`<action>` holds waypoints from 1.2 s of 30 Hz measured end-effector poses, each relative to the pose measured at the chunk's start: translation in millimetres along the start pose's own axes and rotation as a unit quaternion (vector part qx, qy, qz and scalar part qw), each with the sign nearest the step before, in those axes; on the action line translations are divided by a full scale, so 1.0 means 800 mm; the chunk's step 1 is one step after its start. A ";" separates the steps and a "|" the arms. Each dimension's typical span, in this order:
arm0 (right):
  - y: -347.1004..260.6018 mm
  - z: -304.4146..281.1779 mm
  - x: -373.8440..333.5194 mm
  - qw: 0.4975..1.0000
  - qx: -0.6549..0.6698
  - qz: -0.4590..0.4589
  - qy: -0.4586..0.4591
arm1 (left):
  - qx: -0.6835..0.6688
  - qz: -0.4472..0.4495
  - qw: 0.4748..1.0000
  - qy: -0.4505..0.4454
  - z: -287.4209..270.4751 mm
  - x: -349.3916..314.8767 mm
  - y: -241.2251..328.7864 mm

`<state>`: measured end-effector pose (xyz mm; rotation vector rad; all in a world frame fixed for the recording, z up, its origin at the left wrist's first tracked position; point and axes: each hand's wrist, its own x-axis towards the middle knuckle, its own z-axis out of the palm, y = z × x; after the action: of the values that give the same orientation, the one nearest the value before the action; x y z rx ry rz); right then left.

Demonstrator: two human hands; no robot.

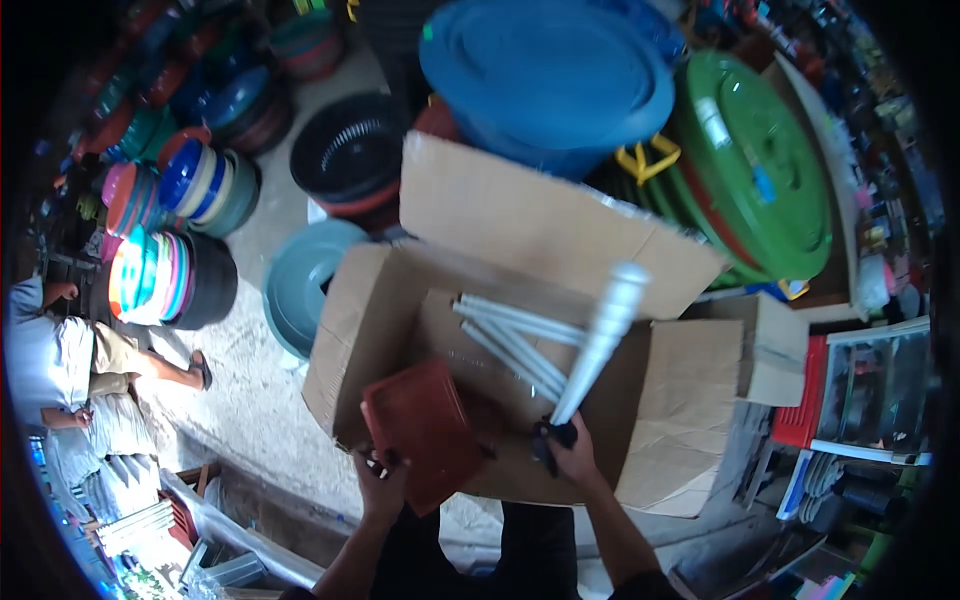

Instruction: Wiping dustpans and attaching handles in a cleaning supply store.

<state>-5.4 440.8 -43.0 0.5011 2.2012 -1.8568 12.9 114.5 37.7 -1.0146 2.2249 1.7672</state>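
Observation:
A reddish-brown rectangular plastic piece, like a shallow tray or panel (425, 430), is tilted over the near left side of an open cardboard box (345, 335). My left hand (382, 488) is closed on its lower left edge, with something small and dark by the fingers. In my right hand (578, 458) a white ribbed plastic leg-like pole (605, 335) stands slanted, its top blurred. Black parts (548, 445) sit at its lower end, beside my fingers. Several thin white tubes (515, 340) lie inside the box behind the pole.
Beyond the raised box flap (540, 225) stands a large blue lidded tub (550, 75). Green lids (755, 165) lean at the right. A grey-blue basin (305, 285) and stacked buckets (165, 280) are at the left. A seated person (60, 345) is at the far left.

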 end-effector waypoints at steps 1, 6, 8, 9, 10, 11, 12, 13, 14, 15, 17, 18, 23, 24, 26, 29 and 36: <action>-0.044 0.002 -0.017 0.998 0.047 -0.032 0.033 | -0.013 0.016 1.000 0.000 0.001 -0.001 0.010; -0.216 0.023 -0.086 0.970 0.172 -0.080 0.154 | 0.015 0.096 0.993 -0.065 0.012 0.004 0.043; -0.266 0.031 -0.106 0.951 0.236 -0.113 0.166 | 0.014 0.173 0.980 -0.100 0.017 -0.003 0.069; -0.289 0.035 -0.112 0.928 0.299 -0.136 0.173 | 0.010 0.182 0.978 -0.103 0.020 -0.007 0.087; -0.311 0.038 -0.122 0.918 0.314 -0.164 0.177 | -0.009 0.204 0.972 -0.117 0.023 -0.012 0.103; -0.331 0.039 -0.128 0.916 0.313 -0.173 0.179 | -0.029 0.226 0.965 -0.130 0.028 -0.016 0.123; -0.347 0.041 -0.136 0.901 0.352 -0.157 0.199 | -0.029 0.221 0.964 -0.144 0.029 -0.024 0.144; -0.362 0.040 -0.144 0.884 0.390 -0.139 0.218 | -0.031 0.226 0.962 -0.148 0.030 -0.031 0.166; -0.379 0.039 -0.151 0.884 0.385 -0.149 0.217 | -0.015 0.256 0.954 -0.157 0.027 -0.041 0.187; -0.393 0.037 -0.154 0.883 0.385 -0.155 0.219 | 0.000 0.287 0.944 -0.164 0.029 -0.047 0.205; -0.412 0.034 -0.165 0.881 0.370 -0.237 0.178 | -0.055 0.270 0.940 -0.200 0.031 -0.054 0.229; -0.417 0.035 -0.171 0.874 0.380 -0.240 0.183 | -0.033 0.280 0.940 -0.194 0.030 -0.061 0.244; -0.421 0.028 -0.185 0.857 0.386 -0.274 0.202 | -0.013 0.324 0.932 -0.159 0.036 -0.075 0.265; -0.424 0.027 -0.190 0.853 0.402 -0.263 0.206 | 0.025 0.345 0.929 -0.135 0.033 -0.087 0.280; -0.426 0.026 -0.198 0.846 0.417 -0.256 0.210 | 0.061 0.368 0.921 -0.111 0.029 -0.099 0.294; -0.422 0.025 -0.203 0.843 0.409 -0.272 0.221 | 0.049 0.365 0.921 -0.126 0.030 -0.102 0.300; -0.413 -0.007 -0.211 0.858 0.340 -0.307 0.233 | 0.048 0.421 0.898 -0.117 0.036 -0.108 0.320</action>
<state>20.4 379.1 322.1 0.4057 2.0454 -3.2001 -74.6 199.8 279.8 0.2662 2.7407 1.8505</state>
